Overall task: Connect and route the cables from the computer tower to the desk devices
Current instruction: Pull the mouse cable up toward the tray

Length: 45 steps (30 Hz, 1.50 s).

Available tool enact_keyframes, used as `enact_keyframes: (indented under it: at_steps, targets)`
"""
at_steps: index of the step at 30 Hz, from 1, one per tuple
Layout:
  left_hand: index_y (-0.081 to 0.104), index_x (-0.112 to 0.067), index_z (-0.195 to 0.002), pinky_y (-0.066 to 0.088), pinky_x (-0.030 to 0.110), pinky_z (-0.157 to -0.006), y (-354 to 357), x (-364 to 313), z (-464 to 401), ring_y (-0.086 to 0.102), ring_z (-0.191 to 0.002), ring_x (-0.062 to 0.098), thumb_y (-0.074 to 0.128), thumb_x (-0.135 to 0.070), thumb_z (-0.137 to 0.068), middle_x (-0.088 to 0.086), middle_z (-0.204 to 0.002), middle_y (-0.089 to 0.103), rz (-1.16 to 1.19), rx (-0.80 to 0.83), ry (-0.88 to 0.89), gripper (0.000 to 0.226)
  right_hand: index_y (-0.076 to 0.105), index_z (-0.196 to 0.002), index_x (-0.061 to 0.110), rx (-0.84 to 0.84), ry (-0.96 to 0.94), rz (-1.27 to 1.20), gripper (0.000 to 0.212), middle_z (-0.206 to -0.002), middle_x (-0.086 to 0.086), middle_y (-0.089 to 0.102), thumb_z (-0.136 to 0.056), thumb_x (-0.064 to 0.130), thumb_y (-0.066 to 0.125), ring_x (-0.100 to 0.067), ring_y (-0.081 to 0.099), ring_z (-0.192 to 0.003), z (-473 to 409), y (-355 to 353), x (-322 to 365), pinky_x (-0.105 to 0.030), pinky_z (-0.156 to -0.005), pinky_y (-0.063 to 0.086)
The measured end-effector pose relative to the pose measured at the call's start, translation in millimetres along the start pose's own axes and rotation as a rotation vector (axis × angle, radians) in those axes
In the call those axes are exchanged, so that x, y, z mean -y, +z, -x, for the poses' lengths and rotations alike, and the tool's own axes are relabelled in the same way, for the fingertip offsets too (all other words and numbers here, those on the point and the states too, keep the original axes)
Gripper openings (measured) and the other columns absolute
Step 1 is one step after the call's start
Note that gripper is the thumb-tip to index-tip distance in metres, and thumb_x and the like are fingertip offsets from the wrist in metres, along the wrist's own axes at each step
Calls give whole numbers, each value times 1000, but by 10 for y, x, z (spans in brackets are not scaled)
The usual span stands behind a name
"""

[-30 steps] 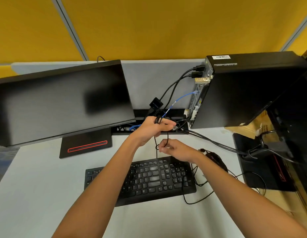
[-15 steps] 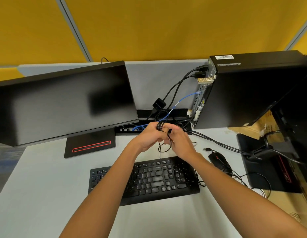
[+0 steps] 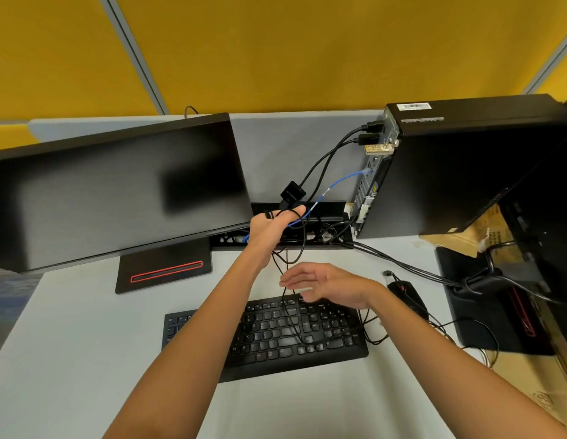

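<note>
Pale grey desk [image 3: 70,359], head view, w/ yellow partition behind. Back left: black flat monitor [image 3: 117,191], screen dark, on black base w/ red stripe [image 3: 164,270]. Back right corner: black computer tower [image 3: 466,172], upright, rear ports facing left; two black plugs, a beige connector [image 3: 378,149] and a thin blue network cable [image 3: 339,182] seated in it. Blue cable drops to the black cable tray slot [image 3: 307,226] along desk's back edge, btwn monitor base and tower. Left hand [image 3: 271,229] raised over the slot, closed on a bundle of thin black cable loops [image 3: 296,245]; loops hang below the wrist, one strand trailing down across the black keyboard [image 3: 276,334] at desk centre. Small black adapter box [image 3: 292,194] just behind the fingers; contact can't be told. Right hand [image 3: 326,285] open, fingers spread, blurred, holding nothing, over keyboard's back edge. Black mouse w/ red accent [image 3: 407,294] right of keyboard, thin wires tangled beside it. Thick black cables [image 3: 402,264] run from slot toward right edge.
</note>
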State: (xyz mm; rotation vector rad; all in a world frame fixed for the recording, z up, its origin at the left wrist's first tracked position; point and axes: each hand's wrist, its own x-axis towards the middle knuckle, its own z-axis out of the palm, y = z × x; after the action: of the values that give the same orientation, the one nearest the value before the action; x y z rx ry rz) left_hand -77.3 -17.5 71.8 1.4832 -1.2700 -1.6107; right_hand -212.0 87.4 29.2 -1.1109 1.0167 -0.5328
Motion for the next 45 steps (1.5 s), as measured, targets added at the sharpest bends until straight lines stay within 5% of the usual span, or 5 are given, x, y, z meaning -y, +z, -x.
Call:
enact_keyframes:
  at_steps: [21, 29, 36, 40, 45]
  targets:
    - [71, -18, -108, 50, 44, -75, -73, 240, 143, 56, -72, 36, 66, -38, -88, 17, -76, 63, -40, 71, 98, 29, 48, -61, 12, -1013, -346, 377, 43, -51, 3, 38, -99, 34, 49, -7, 37, -47, 445, -276, 883, -21, -58, 40]
    - [64, -11, -115, 52, 25, -72, -244, 315, -95, 56, -69, 13, 61, -26, -93, 1, -81, 60, 58, -214, 34, 27, 62, -65, 26, -695, 241, 1079, 20, -69, 8, 59, -83, 17, 61, -16, 56, -69, 665, -634, 623, -33, -67, 49]
    - [65, -7, -105, 54, 33, -80, -409, 481, -146, 65, -83, 21, 54, -29, -96, 3, -83, 67, -313, -288, 271, 25, 65, -74, 12, -1305, 8, 395, 29, -65, 1, 58, -93, 33, 61, -21, 56, -67, 788, -822, 261, -28, -63, 40]
    - [69, -3, -94, 38, 23, -55, -312, 310, -93, 43, -52, 10, 54, -29, -97, -3, -57, 46, -189, -74, 193, 30, 48, -61, 8, -995, 70, -514, 63, -50, -4, 46, -97, 58, 36, -17, 47, -47, 614, -623, 496, -26, -52, 49]
    - [69, -4, -105, 30, 18, -51, -4, 124, 190, 36, -56, 11, 68, -19, -87, -6, -60, 45, -291, 545, 158, 23, 25, -52, 22, -871, -39, -343, 57, -48, 4, 18, -103, 48, 30, -11, 14, -39, 359, -259, 1006, -20, -39, 9]
